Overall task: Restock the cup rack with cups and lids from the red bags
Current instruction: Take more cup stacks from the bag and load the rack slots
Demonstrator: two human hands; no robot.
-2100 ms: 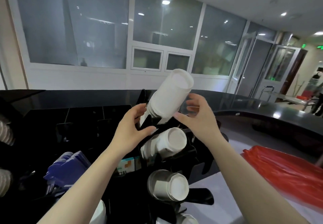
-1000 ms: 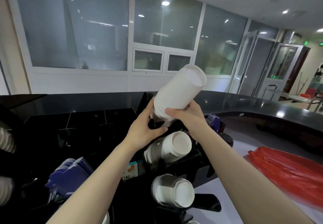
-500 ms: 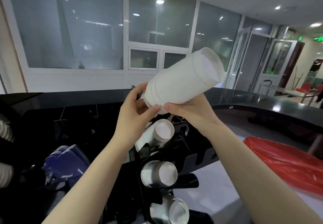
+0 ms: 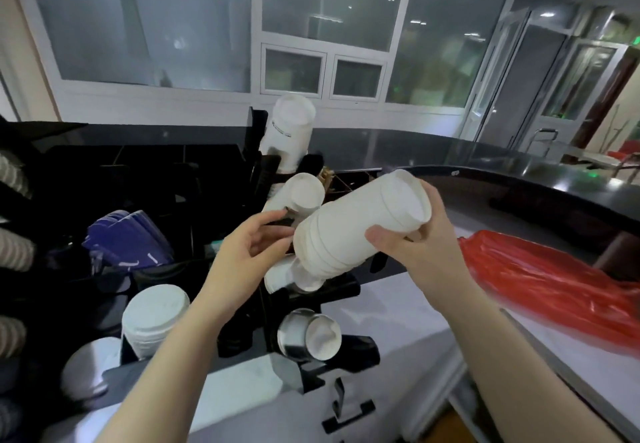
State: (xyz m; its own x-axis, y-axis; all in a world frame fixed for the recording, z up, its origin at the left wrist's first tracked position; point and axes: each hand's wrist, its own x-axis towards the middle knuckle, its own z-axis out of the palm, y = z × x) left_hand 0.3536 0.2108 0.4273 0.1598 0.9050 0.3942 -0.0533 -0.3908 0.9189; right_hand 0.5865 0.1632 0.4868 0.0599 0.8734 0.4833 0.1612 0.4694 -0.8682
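My right hand [image 4: 420, 252] grips a stack of white paper cups [image 4: 360, 224], tilted with its closed bottom up and to the right. My left hand [image 4: 247, 252] is at the stack's lower rim end, fingers loosely spread and touching it. Behind them stands the black cup rack [image 4: 304, 307]. White cups stick out of its holders: a tall stack [image 4: 289, 131] at the top, one [image 4: 301, 195] below it, one partly hidden behind the held stack, and one in a metal sleeve [image 4: 310, 338] lowest. A red bag [image 4: 543, 280] lies on the counter to the right.
A stack of white lids [image 4: 152, 318] and a round metal cover [image 4: 85, 371] sit at lower left. Blue paper sleeves [image 4: 128, 242] stand in a black organiser. More cup stacks [image 4: 14, 248] line the far left edge. A black curved counter [image 4: 519, 179] runs behind.
The cup stack has come down and to the right, away from the top holder, now level with the rack's middle. A tall stack stands in the top holder. The view has tilted down.
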